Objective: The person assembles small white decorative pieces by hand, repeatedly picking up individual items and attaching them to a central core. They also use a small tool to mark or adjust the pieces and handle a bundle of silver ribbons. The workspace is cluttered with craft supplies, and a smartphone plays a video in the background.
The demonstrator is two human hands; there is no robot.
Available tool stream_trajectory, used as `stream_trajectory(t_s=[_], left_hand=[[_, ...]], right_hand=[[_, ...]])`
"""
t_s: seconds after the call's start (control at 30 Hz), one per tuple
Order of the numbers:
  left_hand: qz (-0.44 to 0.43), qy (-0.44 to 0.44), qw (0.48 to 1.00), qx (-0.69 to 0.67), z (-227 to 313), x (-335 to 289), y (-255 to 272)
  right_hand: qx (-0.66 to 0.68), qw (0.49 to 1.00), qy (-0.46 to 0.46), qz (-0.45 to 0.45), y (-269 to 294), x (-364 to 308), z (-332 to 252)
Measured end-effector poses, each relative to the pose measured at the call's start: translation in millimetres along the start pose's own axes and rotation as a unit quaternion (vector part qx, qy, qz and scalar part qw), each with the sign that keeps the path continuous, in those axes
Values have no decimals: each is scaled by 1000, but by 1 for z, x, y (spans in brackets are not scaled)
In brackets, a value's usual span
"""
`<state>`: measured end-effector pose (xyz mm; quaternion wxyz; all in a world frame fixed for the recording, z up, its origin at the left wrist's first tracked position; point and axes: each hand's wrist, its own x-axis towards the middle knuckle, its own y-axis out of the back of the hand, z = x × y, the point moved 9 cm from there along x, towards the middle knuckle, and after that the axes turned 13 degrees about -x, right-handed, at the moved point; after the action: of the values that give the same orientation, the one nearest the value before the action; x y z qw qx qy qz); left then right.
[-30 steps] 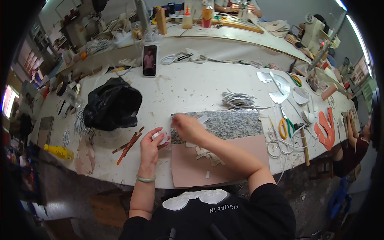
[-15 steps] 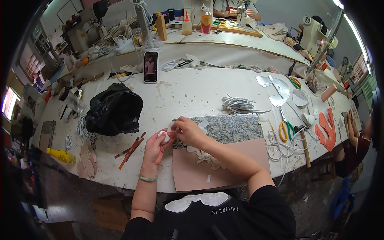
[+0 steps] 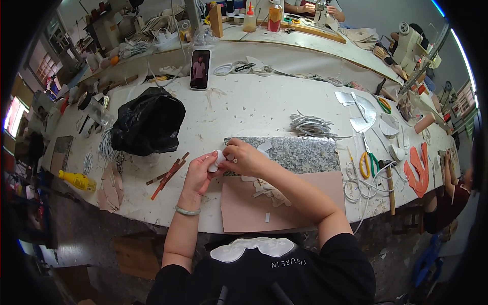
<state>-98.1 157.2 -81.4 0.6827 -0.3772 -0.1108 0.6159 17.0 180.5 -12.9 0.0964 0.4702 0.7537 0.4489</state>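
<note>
My left hand (image 3: 199, 175) holds a small white piece (image 3: 219, 159), rounded and thin-looking, between thumb and fingers. From the right, my right hand (image 3: 248, 158) meets it with bent, pinching fingers at its edge. A tiny white bit (image 3: 235, 160) shows by those fingertips; what exactly they grip there is partly hidden. Under and beside my right forearm lie a speckled grey stone slab (image 3: 305, 155) and a pinkish-brown sheet (image 3: 315, 203). Several cream cut pieces (image 3: 274, 194) are heaped on the sheet, with a small white strip (image 3: 267, 217) nearer me.
Left of my hands are a black plastic bag (image 3: 147, 122), brown strips (image 3: 170, 175) and a yellow bottle (image 3: 77, 180). A phone (image 3: 200, 69) stands behind. Rightward lie grey cords (image 3: 311, 124), scissors (image 3: 365, 162), a hammer (image 3: 390, 188) and orange pieces (image 3: 418, 170). A person sits at the far bench.
My right fingers have come against the white piece, which now sits more upright between both hands. The whole view has shifted slightly; the things on the table lie as before.
</note>
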Motion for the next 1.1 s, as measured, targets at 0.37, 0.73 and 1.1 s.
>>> stream_trajectory(t_s=[0.37,0.73,1.1], left_hand=[[-35,-11,996,85,9,3,-10],[29,-40,998,40,16,26,0],[32,-68,997,31,23,40,-19]], right_hand=[[137,963,-209,-100,1,2,35],[248,934,-219,-134,-3,21,69],[261,924,-262,-98,0,19,86]])
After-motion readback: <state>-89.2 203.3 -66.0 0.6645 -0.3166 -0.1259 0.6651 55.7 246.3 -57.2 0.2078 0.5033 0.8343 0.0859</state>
